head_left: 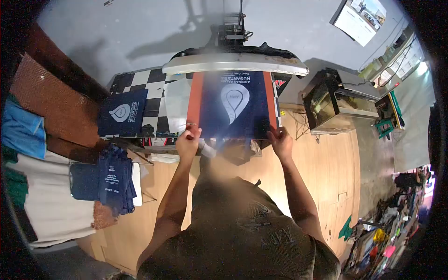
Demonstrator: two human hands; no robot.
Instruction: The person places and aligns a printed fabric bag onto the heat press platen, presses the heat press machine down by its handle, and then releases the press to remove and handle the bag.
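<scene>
The printed navy piece [231, 105], edged by an orange strip [193, 100] along each side, lies flat on the person's side of the pale press bar [266, 65], its far end reaching up to that bar and its near edge spread between the two hands. The left hand [188, 143], well out on the person's side of the bar and toward its left end, has thumb and fingers closed on the near left corner, where the orange strip ends; the right hand [282, 143], about as far out from the bar and toward its right end, pinches the near right corner. Nearly all of the piece therefore lies beyond and between the grips, toward the bar, with the white drop-shaped logo midway across. Whether the orange strips are part of the cloth or a layer under it, I cannot tell. Left of the piece, on the person's side of the bar, a white sheet [176, 105] rests on the checkered tabletop [151, 81]; farther left of the bar is another navy piece [133, 100] with a matching logo. Right of the bar stands a glass tank [326, 100]. Well left of the bar and nearer the person, dark navy cloths [114, 182] lie in a pile.
</scene>
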